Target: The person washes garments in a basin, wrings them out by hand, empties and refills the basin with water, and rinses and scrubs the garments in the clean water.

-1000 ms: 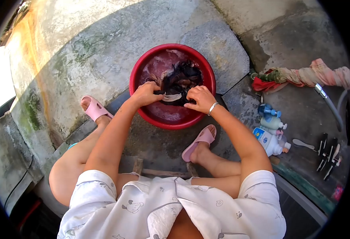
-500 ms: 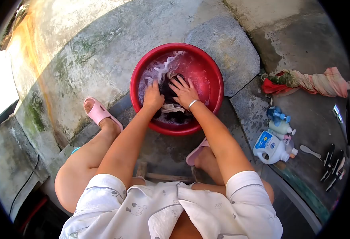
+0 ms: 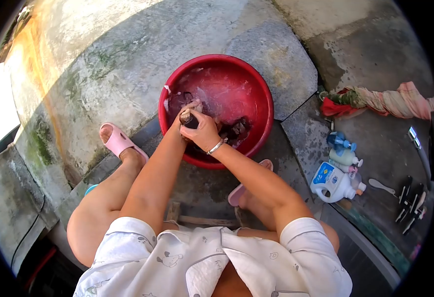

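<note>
A red basin [image 3: 265, 104] on the ground holds reddish, foamy water and a dark cloth [image 3: 236, 129], whose lower right part lies in the water. Over the basin's left side my two hands are close together on part of this dark cloth. My left hand [image 3: 183, 120] is wrapped round a bunched piece, partly covered by the other hand. My right hand [image 3: 204, 131], with a silver bracelet at the wrist, has its fingers closed on the same bunch from the right.
To the right lie a white jug with a blue label [image 3: 329, 182], several smaller bottles [image 3: 344, 157], a white brush or spoon [image 3: 381, 186], black-handled items [image 3: 411, 203], a twisted cloth [image 3: 382, 101] and a hose [image 3: 421, 148]. My feet in pink slippers [image 3: 119, 141] flank the basin.
My right hand has gone from spread on the cloth to closed beside my left hand. Both hands have drawn together at the basin's left, and the cloth is bunched between them.
</note>
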### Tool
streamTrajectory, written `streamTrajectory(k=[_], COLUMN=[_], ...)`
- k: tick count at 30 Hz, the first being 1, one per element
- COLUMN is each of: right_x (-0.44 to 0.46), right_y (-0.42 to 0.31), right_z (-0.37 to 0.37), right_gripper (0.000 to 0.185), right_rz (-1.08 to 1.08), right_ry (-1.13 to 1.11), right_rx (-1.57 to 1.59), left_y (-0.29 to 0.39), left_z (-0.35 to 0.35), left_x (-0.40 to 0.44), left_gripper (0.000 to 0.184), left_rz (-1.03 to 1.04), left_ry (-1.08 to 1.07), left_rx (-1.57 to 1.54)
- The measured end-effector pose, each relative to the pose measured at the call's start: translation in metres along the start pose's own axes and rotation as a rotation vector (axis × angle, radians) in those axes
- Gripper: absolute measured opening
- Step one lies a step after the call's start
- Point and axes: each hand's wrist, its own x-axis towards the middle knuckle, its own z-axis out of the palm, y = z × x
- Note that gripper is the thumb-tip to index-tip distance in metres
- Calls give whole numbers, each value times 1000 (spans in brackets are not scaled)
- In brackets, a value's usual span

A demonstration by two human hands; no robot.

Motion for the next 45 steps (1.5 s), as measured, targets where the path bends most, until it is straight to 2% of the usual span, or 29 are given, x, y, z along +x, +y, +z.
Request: streamTrajectory(k=[2, 3, 6, 7, 9, 10, 12, 13, 14, 16, 18, 19, 22, 23, 24, 25, 26, 28, 32, 36, 37, 39, 40, 42, 44, 45], right_x=[-6, -5, 13, 22, 38, 43, 48, 51, 54, 47, 40, 39, 37, 32, 27, 25, 24, 21, 19, 18, 24, 39, 40, 37, 42, 45], right_y=[-14, -16, -6, 3, 13, 20, 27, 37, 50, 79, 87, 94, 104, 102, 100, 99, 99, 107, 132, 163, 165, 154, 146, 135, 135, 125], right_z=[5, 5, -13, -16, -35, -42, -49, -53, -60, -82, -104, -110, -116, -110, -103, -98, -88, -68, -52, -50, -53, -59, -63, -71, -87, -91], right_gripper=[24, 20, 20, 19, 21, 22, 21, 19, 20, 21, 24, 27, 45, 54, 64, 75, 74, 73, 64, 57, 53, 42, 42, 33, 29, 32], right_rz=[-113, -215, -278, -317, -204, -120, -53, -64, 98, 105, 177, 226, 345, 215, 83, 31, -20, 29, 168, 176, 243, 434, 430, -1, -142, -132], right_ry=[96, 150, 182, 308, 273, 268, 330, 364, 341, 352, 336, 347, 274, 268, 264, 143, 77, -86, -233, -240, -317, -493, -478, -273, -25, 141], right_rx=[-102, -132, -250, -317, -356, -390, -386, -413, -592, -618, -674, -691, -694, -795, -891, -939, -909, -912, -939, -916, -905, -964, -964, -1078, -676, -676], left_y=[2, 2, 4, 4, -1, 34, 45, 43, 40, 47, 53, 61, 72, 67, 65, 61, 56, 40, 32, 23, 9, 9, 13, 55, 67, 67], left_z=[19, 29, 64, 79, 94, 151, 170, 166, 159, 147, 136, 125, 108, 107, 112, 118, 121, 113, 98, 85, 70, 59, 58, 98, 112, 111], left_x=[-27, -32, -29, -23, -8, -64, -78, -76, -72, -64, -63, -65, -74, -77, -82, -87, -90, -76, -51, -25, -15, -4, 0, -31, -48, -48], left_gripper=[27, 27, 26, 26, 25, 25, 25, 26, 26, 29, 44, 50, 53, 55, 64, 69, 74, 81, 81, 80, 79, 74, 69, 63, 57, 54], left_rz=[-60, -43, 87, 200, 533, 153, 30, 64, 96, 142, 344, 446, 666, 821, 857, 904, 944, 829, 628, 471, 616, 583, 549, 510, 444, 708], left_ry=[-35, -49, -35, -19, 26, 246, 363, 332, 298, 335, 440, 518, 694, 762, 730, 657, 574, 455, 421, 329, 378, 291, 212, 208, 194, 342], left_rx=[-121, -149, -136, -14, 518, -157, -11, -27, -41, 52, 275, 583, 1037, 1230, 1320, 1519, 1717, 1942, 2050, 2113, 2131, 2129, 2127, 2079, 2022, 1855])
